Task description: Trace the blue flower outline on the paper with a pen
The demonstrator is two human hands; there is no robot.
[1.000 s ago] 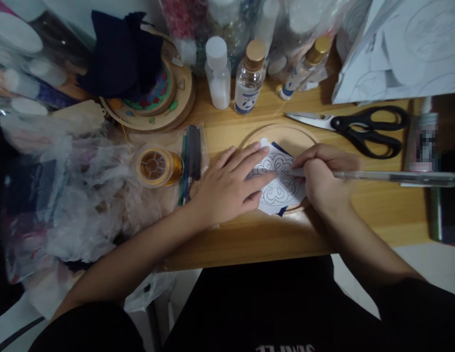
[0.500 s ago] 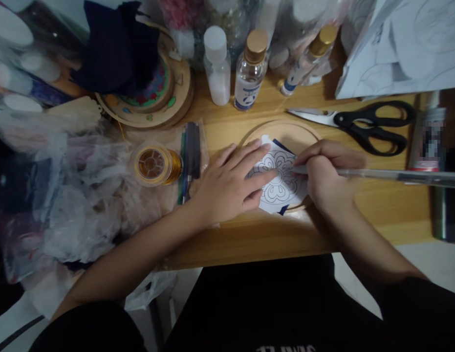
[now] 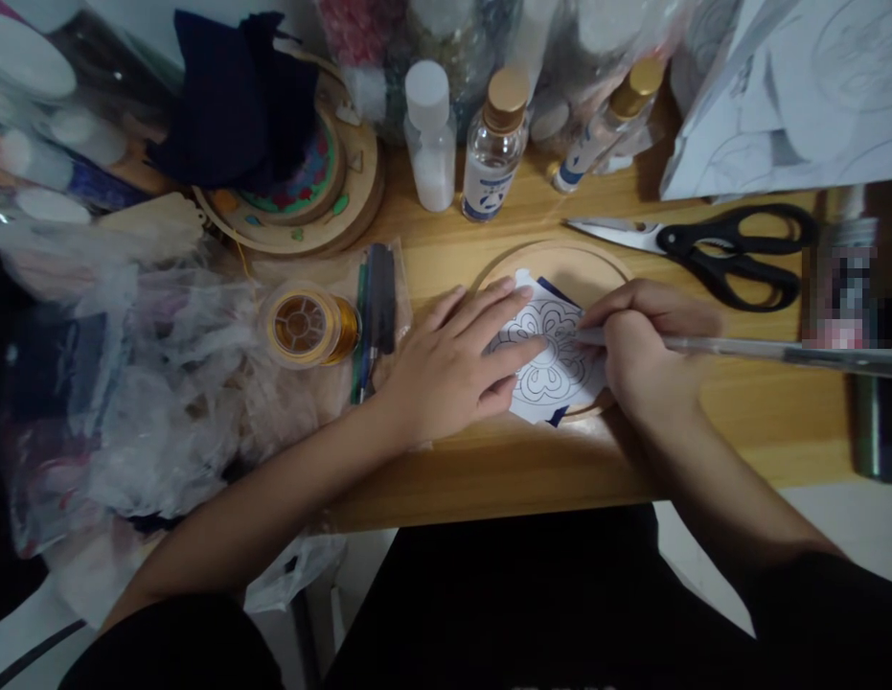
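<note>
My left hand (image 3: 452,369) lies flat with its fingers spread over a white paper (image 3: 550,379) printed with a flower outline. In my right hand (image 3: 636,340) is a long pen (image 3: 747,345), pinched near its tip, which points at the flower pattern. Dark blue cloth (image 3: 559,417) peeks out from under the paper's edges. Beneath both sits a round wooden disc (image 3: 560,259), partly covered by the paper and my hands. Whether the pen tip touches the paper, I cannot tell.
Black-handled scissors (image 3: 733,251) lie behind my right hand. Left of my left hand are pens (image 3: 379,307) and a spool of golden thread (image 3: 308,326). Small bottles (image 3: 494,153) stand at the back. Crumpled plastic bags (image 3: 179,383) cover the left side.
The whole view has shifted very slightly downward. Both hands, the pen and the paper keep nearly the same places relative to each other.
</note>
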